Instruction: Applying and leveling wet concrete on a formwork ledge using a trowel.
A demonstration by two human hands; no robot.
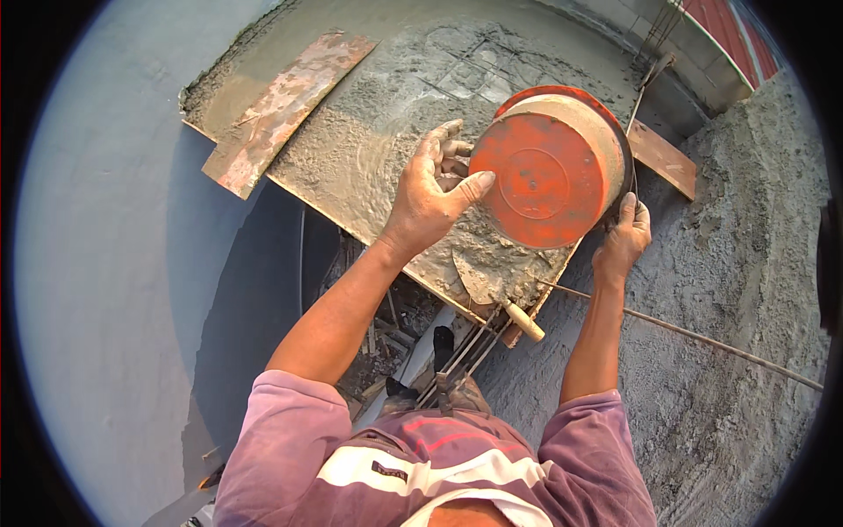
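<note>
An orange-red bucket [542, 180], smeared with mortar, is tipped over the wet concrete [351, 158] with its round bottom toward me. My right hand [623, 237] grips the bucket's rim or its handle at the right side; which of the two I cannot tell. My left hand [432, 189] is raised beside the bucket's bottom, fingers spread and thumb at its edge, and its palm holds nothing. Below the bucket lies a trowel [524, 321] with a wooden handle, its blade in the concrete near the slab's front corner. The bucket's mouth faces away, so its inside is hidden.
A mortar-stained board [290, 110] lies across the slab's left edge. Another short board [663, 161] sits right of the bucket. A thin rod [694, 335] slants toward the rough wall [738, 290]. Rebar ends [660, 31] stand at the far right, and a drop opens below the slab.
</note>
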